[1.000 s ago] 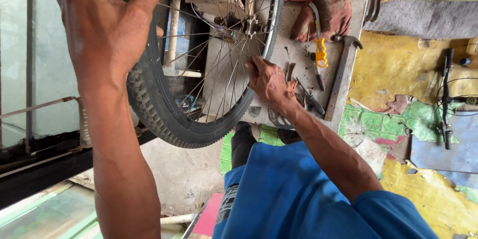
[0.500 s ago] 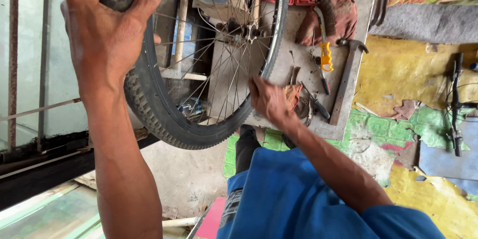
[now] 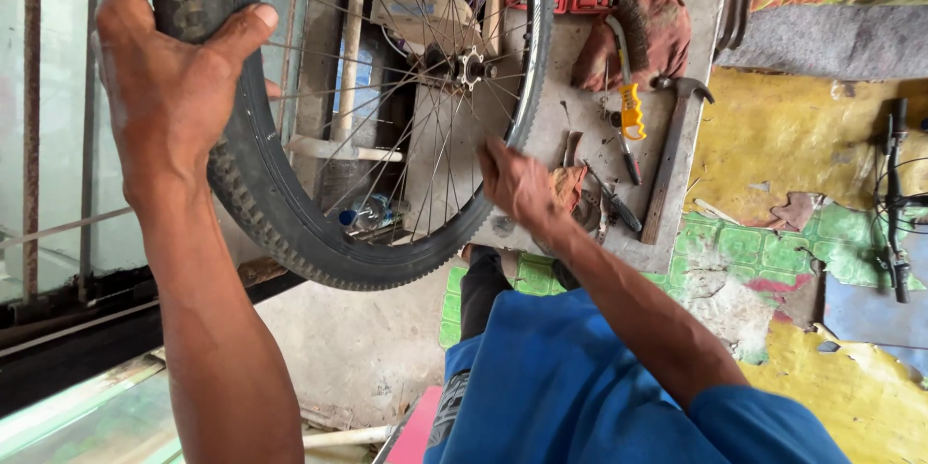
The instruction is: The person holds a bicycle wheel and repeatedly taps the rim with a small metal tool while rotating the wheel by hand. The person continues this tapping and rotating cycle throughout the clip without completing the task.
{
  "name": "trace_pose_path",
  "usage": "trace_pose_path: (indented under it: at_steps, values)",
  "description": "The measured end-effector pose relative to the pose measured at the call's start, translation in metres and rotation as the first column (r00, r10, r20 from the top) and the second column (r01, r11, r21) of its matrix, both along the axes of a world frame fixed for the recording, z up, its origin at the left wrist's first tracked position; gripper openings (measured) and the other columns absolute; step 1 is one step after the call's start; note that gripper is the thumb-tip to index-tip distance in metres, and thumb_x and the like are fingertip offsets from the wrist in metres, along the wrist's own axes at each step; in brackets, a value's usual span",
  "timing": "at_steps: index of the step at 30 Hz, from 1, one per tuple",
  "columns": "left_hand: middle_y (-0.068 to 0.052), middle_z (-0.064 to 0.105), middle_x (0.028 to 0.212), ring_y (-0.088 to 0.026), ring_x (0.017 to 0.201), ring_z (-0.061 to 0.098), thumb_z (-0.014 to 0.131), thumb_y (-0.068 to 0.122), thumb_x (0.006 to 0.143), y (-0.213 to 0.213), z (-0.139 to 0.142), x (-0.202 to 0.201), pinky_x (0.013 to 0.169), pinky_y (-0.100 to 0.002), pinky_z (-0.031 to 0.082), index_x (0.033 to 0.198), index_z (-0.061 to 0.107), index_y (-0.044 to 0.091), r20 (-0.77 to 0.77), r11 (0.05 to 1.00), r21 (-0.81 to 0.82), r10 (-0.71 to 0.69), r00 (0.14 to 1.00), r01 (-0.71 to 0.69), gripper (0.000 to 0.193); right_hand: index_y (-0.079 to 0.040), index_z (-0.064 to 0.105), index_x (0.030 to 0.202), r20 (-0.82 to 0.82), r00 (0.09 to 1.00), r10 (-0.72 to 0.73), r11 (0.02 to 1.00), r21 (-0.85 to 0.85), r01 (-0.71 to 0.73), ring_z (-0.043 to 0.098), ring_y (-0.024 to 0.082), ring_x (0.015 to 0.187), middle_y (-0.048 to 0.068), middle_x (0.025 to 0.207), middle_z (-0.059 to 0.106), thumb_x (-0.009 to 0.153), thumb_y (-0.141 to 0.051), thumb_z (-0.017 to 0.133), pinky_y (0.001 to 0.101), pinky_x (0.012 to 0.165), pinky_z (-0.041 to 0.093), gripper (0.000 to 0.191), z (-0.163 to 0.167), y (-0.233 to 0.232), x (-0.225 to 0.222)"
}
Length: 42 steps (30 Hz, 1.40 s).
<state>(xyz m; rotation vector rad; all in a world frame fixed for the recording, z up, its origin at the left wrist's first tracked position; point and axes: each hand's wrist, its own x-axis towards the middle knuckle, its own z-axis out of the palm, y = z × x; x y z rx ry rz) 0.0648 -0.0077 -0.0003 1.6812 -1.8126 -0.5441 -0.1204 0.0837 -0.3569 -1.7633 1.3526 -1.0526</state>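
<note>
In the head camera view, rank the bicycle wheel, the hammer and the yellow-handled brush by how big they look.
1. Bicycle wheel, held by the left hand, largest though nearer the camera.
2. Hammer.
3. Yellow-handled brush, slightly shorter than the hammer.

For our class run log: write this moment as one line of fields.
left hand: grips bicycle wheel tyre | right hand: down among tools on workbench, beside pliers | nearby: hammer, yellow-handled wire brush
</note>
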Motion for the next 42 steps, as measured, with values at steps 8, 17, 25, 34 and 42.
trace_pose_path:
  at_steps: [8, 17, 25, 34, 42]
  values:
    - [-0.009, 0.075, 0.111, -0.022, 0.086, 0.080, 0.079, 0.004, 0.094, -0.004, -0.001, 0.006, 0.065, -0.032, 0.064, 0.134, 0.056, 0.007, -0.035, 1.000, 0.005, -0.004, 0.999, 0.004, 0.045, -0.005, 0.061, 0.103, 0.007, 1.000, 0.018, 0.999, -0.029, -0.018, 0.041, 0.012, 0.036, 0.010, 0.060, 0.057, 0.112, -0.018, 0.043, 0.0294, 0.031, 0.036, 0.024, -0.002, 0.001, 0.009]
    - [-0.008, 0.075, 0.110, -0.021, 0.087, 0.081, 0.079, 0.006, 0.092, -0.001, 0.004, -0.007, 0.061, -0.031, 0.064, 0.132, 0.056, 0.008, -0.054, 0.999, 0.014, 0.038, 0.998, -0.037, 0.046, -0.004, 0.061, 0.104, 0.003, 1.000, -0.004, 1.000, 0.018, 0.004, 0.043, 0.013, 0.036, 0.010, 0.060, 0.059, 0.111, -0.019, 0.045, 0.0303, 0.028, 0.035, 0.022, 0.005, 0.000, 0.010]
    - [-0.010, 0.076, 0.113, -0.022, 0.086, 0.080, 0.080, 0.007, 0.094, 0.004, 0.005, -0.014, 0.062, -0.031, 0.064, 0.140, 0.053, 0.007, 0.001, 1.000, -0.024, 0.009, 1.000, -0.009, 0.054, -0.002, 0.060, 0.103, -0.019, 1.000, -0.006, 0.997, 0.079, 0.007, 0.048, 0.013, 0.037, 0.012, 0.062, 0.063, 0.109, -0.016, 0.048, 0.0303, 0.029, 0.040, 0.019, -0.005, -0.007, 0.006]
    - [-0.013, 0.078, 0.112, -0.023, 0.083, 0.082, 0.081, 0.007, 0.102, 0.005, 0.001, -0.015, 0.066, -0.033, 0.064, 0.143, 0.055, 0.004, 0.084, 0.990, -0.089, -0.104, 0.991, 0.111, 0.049, -0.002, 0.060, 0.101, 0.009, 1.000, -0.023, 0.999, -0.037, 0.023, 0.053, 0.016, 0.040, 0.017, 0.072, 0.066, 0.106, -0.016, 0.051, 0.0322, 0.027, 0.040, 0.017, -0.008, 0.022, 0.002]
    - [-0.010, 0.076, 0.101, -0.021, 0.076, 0.078, 0.080, 0.010, 0.093, 0.008, 0.008, -0.029, 0.059, -0.030, 0.063, 0.136, 0.055, 0.003, 0.005, 0.998, -0.059, -0.033, 0.999, 0.033, 0.050, -0.004, 0.056, 0.099, 0.036, 0.998, -0.054, 0.998, 0.043, 0.053, 0.049, 0.016, 0.039, 0.010, 0.061, 0.060, 0.109, -0.015, 0.050, 0.0334, 0.032, 0.038, 0.016, -0.006, 0.009, 0.003]
